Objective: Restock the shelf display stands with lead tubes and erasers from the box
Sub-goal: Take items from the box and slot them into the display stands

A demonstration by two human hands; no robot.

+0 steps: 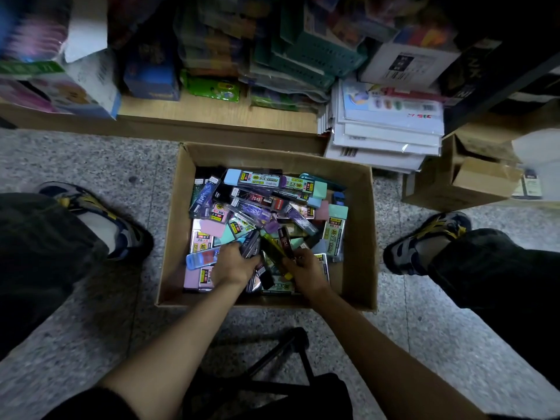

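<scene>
2 arms reach down into the box (360, 237); left hand (235, 266) clutches lead tubes (251, 246), right hand (305, 269) grips a yellow tube (274, 251).

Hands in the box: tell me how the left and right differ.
The left hand grips a bundle of clear greyish tubes; the right hand grips dark tubes with a yellow one. The left hand sits over pink packs, the right hand over a green-labelled pack. Both are inside the cardboard box.

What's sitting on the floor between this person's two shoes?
In the head view, an open cardboard box lies between the left shoe and the right shoe, packed with lead tubes and erasers.
</scene>
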